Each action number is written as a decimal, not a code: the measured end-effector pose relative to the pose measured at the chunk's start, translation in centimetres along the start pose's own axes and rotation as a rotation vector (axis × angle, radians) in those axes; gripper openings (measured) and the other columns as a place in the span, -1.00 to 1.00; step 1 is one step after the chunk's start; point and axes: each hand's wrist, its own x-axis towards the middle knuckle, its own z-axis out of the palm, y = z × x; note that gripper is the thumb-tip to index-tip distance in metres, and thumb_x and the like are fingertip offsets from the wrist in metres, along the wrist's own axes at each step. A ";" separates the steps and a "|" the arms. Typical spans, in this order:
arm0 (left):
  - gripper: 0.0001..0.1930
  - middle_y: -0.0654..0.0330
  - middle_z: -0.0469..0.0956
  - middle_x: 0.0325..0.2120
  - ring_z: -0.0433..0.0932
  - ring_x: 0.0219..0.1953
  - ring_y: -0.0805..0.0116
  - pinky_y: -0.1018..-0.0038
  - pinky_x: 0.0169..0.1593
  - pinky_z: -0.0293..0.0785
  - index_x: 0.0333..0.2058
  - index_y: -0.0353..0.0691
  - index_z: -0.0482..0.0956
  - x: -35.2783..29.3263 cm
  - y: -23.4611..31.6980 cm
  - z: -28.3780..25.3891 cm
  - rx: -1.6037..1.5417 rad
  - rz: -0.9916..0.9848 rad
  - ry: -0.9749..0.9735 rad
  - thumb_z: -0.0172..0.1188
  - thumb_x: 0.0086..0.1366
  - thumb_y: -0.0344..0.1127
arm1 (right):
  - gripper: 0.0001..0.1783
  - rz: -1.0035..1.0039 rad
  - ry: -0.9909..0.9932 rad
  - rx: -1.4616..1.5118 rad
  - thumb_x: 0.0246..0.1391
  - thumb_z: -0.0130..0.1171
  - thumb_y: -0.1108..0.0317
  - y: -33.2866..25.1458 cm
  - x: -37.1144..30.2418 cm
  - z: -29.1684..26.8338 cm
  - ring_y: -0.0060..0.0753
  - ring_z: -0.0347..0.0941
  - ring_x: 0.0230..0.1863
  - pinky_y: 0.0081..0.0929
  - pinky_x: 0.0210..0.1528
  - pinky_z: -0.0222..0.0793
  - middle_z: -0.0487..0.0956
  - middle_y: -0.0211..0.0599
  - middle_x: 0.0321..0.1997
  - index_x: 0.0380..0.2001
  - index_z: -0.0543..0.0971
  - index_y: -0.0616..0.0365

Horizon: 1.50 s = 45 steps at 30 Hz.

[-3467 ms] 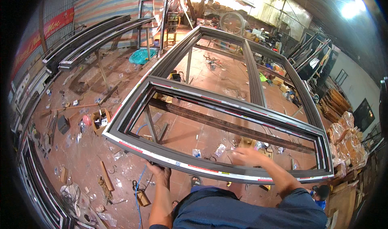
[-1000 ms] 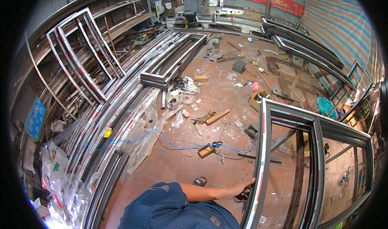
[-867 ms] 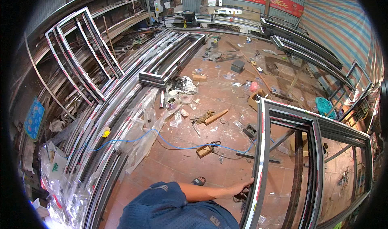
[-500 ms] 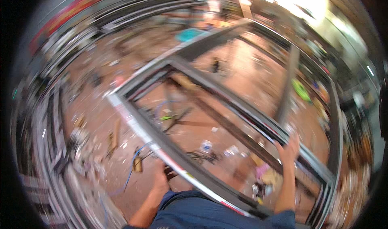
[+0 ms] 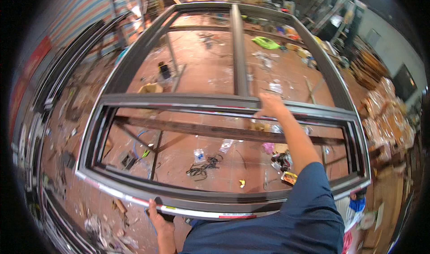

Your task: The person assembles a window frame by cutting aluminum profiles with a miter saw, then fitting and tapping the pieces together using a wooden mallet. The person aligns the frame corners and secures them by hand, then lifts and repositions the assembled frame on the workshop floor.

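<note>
A large dark grey metal window frame [image 5: 239, 52] lies flat before me, with a long narrow opening nearest me and two larger ones beyond. My right hand [image 5: 272, 106] reaches across the near opening and is closed over the middle rail, fingers on top, thumb on the near side. At the near edge, left of my body, my left hand [image 5: 161, 222] is closed with its thumb up against the taped outer side. A dark thing shows beside that thumb; its kind is unclear. Dark support bars [image 5: 215, 132] run beneath the frame.
Long dark profiles [image 5: 67, 61] are stacked at left. Below the frame, the reddish floor holds a black cable [image 5: 204, 166], scraps and a bright green item [image 5: 265, 42]. Plastic-wrapped bundles [image 5: 387, 115] stand at right. A blue cord [image 5: 139, 139] hangs near the support.
My view has turned, so the frame now lies squarely across in front of me. My right hand still holds the middle rail. The left hand is now against the near edge.
</note>
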 end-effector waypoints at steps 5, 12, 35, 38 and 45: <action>-0.38 0.19 0.60 0.06 0.60 0.11 0.12 0.06 0.18 0.54 0.21 -0.12 0.52 -1.0 0.8 0.3 0.040 0.035 -0.054 0.32 0.42 0.22 | -0.01 -0.001 0.040 -0.020 -0.29 0.64 -0.32 -1.6 0.5 0.0 0.11 0.63 0.19 0.06 0.22 0.52 0.70 -0.01 0.09 0.10 0.58 0.13; -0.32 0.07 0.55 0.25 0.58 0.23 0.01 0.01 0.27 0.56 0.39 -0.09 0.40 1.2 1.1 -0.4 0.057 0.043 -0.128 0.26 0.49 0.19 | -0.03 0.070 0.197 0.083 -0.34 0.67 -0.32 -1.7 -1.2 0.1 0.15 0.51 0.24 0.03 0.30 0.42 0.59 0.01 0.14 0.07 0.64 0.10; -0.43 -0.05 0.64 0.00 0.66 0.03 -0.04 0.00 0.14 0.64 0.18 -0.30 0.53 -15.1 4.6 -20.8 0.326 0.209 0.023 0.22 0.47 0.09 | 0.04 0.035 0.118 0.141 -0.21 0.64 -0.29 -14.8 -26.3 1.4 0.14 0.37 0.40 0.05 0.43 0.32 0.48 0.03 0.29 0.25 0.57 0.12; -0.44 -0.05 0.65 -0.01 0.67 0.01 -0.04 0.01 0.13 0.64 0.12 -0.30 0.57 -18.4 4.6 -23.7 0.453 0.366 0.061 0.20 0.48 0.12 | 0.05 -0.007 0.268 0.150 -0.04 0.55 -0.27 -15.1 -33.4 0.9 0.23 0.23 0.55 0.10 0.51 0.23 0.35 0.12 0.51 0.44 0.46 -0.03; -0.56 0.06 0.71 -0.16 0.69 -0.13 0.08 0.12 0.03 0.68 0.01 -0.30 0.72 -16.8 7.7 -30.7 0.394 0.130 0.216 0.33 0.44 0.01 | -0.14 0.549 0.609 -0.127 -0.01 0.56 -0.16 -6.3 -60.2 -2.1 0.20 0.47 0.34 0.05 0.35 0.40 0.51 0.12 0.36 0.29 0.59 0.01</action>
